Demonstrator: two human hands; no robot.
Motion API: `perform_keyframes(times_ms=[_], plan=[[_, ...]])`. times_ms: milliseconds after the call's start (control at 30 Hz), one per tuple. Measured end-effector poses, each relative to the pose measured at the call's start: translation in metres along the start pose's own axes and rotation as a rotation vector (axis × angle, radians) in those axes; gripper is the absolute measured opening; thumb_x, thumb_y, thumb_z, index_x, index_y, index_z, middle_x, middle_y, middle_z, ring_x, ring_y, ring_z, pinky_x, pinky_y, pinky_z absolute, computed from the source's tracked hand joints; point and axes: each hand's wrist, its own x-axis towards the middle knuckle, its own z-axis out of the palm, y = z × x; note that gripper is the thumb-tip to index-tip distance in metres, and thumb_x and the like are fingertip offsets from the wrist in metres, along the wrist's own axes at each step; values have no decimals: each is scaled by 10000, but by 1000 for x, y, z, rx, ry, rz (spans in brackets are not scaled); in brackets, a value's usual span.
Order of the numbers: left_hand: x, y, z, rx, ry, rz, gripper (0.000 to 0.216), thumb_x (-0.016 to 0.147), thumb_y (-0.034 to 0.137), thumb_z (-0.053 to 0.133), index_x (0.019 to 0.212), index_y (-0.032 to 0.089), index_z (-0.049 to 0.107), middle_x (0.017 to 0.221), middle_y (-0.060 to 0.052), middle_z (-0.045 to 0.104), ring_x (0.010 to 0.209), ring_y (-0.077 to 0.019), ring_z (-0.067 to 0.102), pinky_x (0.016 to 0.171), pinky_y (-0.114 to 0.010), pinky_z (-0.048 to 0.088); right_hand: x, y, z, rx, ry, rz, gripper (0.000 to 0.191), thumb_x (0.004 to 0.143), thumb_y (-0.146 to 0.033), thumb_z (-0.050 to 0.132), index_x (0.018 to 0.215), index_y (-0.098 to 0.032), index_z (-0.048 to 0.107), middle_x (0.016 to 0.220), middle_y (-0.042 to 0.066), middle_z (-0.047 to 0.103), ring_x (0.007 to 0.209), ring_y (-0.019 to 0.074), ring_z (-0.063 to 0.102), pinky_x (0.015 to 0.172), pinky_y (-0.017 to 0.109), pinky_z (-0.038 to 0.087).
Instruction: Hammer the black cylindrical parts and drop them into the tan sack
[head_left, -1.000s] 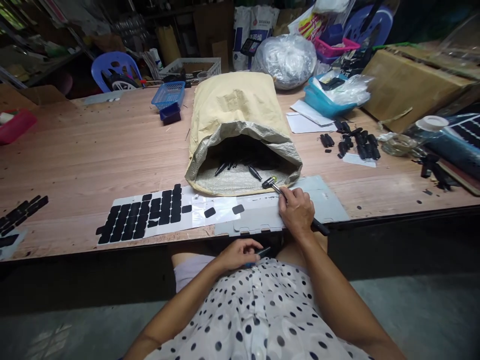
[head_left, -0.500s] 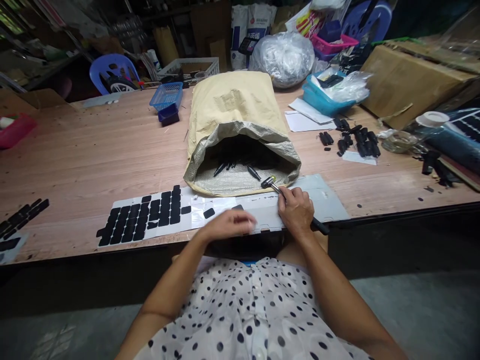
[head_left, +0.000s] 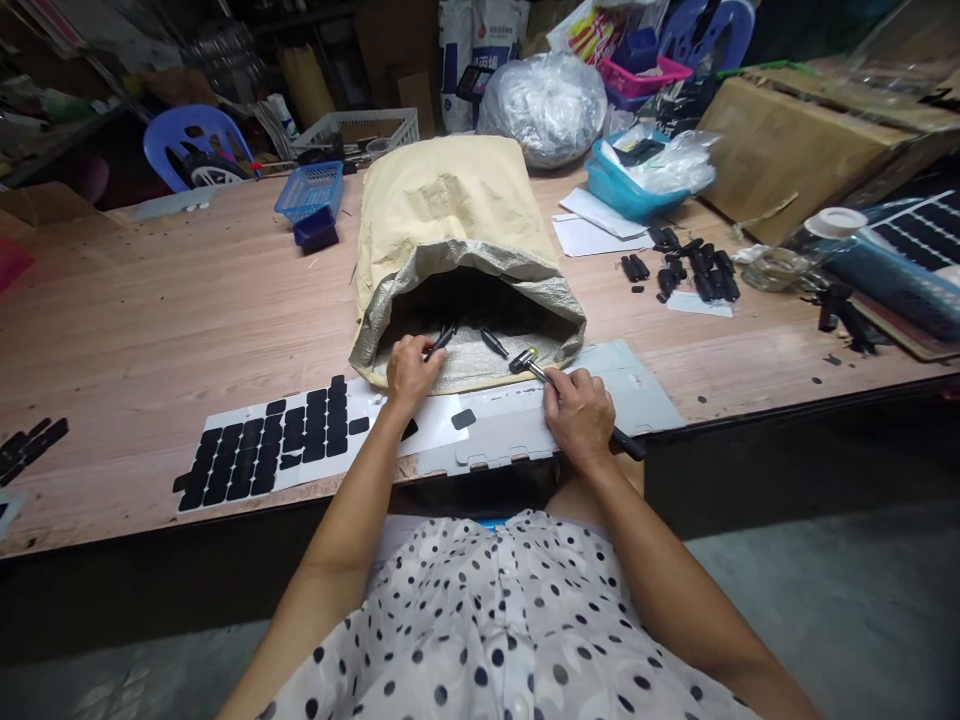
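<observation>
My left hand (head_left: 411,375) is at the left side of the mouth of a cream woven sack (head_left: 450,200), its fingers closed on a slim black tapered part (head_left: 441,343). Another such black piece (head_left: 493,343) lies on the sack's grey lining. Deeper inside, the contents are dark and hard to make out. My right hand (head_left: 579,415) grips a small hammer (head_left: 537,371) with a metal shaft and black handle; its head, with a yellowish face, rests at the sack's lower lip. Under that hand lies a pale grey board (head_left: 637,385).
A sheet of black rounded stickers (head_left: 259,450) lies left along the table's front edge, with a loose black sticker (head_left: 464,419) nearer the middle. Several black parts (head_left: 705,270) are piled at right, near a blue basket (head_left: 637,195) and a cardboard box (head_left: 795,150).
My left hand has moved forward from over the board to the sack's mouth and closed on a black part there. The right hand still holds the hammer. The whole view has shifted slightly.
</observation>
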Motion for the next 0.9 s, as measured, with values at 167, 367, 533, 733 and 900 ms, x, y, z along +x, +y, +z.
perform_keyframes(times_ms=[167, 367, 533, 733, 900], plan=[[-50, 20, 9, -101, -259, 260, 92, 835, 265, 737, 920, 235, 754, 875, -35, 688, 891, -232, 621, 837, -368, 505, 0, 2, -1, -3, -12, -2, 300, 964, -255, 499, 1167, -249, 721, 913, 87, 579, 862, 235, 435, 699, 332, 280], [-63, 25, 30, -54, -268, 282, 160, 839, 254, 737, 996, 229, 752, 941, -43, 688, 959, -248, 622, 884, -390, 492, 0, 1, 0, -49, 16, -9, 287, 959, -272, 515, 1147, -245, 731, 907, 84, 581, 867, 233, 442, 700, 326, 282], [-61, 20, 34, -44, -243, 313, 127, 850, 276, 738, 973, 246, 729, 955, -33, 690, 948, -245, 617, 873, -389, 487, 6, 3, -2, -41, -43, 10, 295, 964, -270, 521, 1164, -239, 735, 915, 85, 607, 865, 228, 472, 696, 320, 295], [-61, 22, 34, -62, -251, 311, 81, 851, 250, 728, 931, 235, 721, 926, -29, 691, 934, -240, 619, 881, -388, 484, -2, 4, -14, 141, -2, 8, 332, 1001, -304, 456, 1155, -227, 740, 913, 85, 656, 862, 225, 570, 745, 320, 427], [-60, 21, 36, -92, -244, 294, 91, 842, 241, 729, 931, 230, 741, 908, -31, 692, 918, -235, 623, 870, -382, 487, -23, -9, -27, 399, -21, -89, 391, 1043, -368, 390, 1235, -245, 709, 1007, 76, 698, 936, 209, 648, 827, 318, 517]])
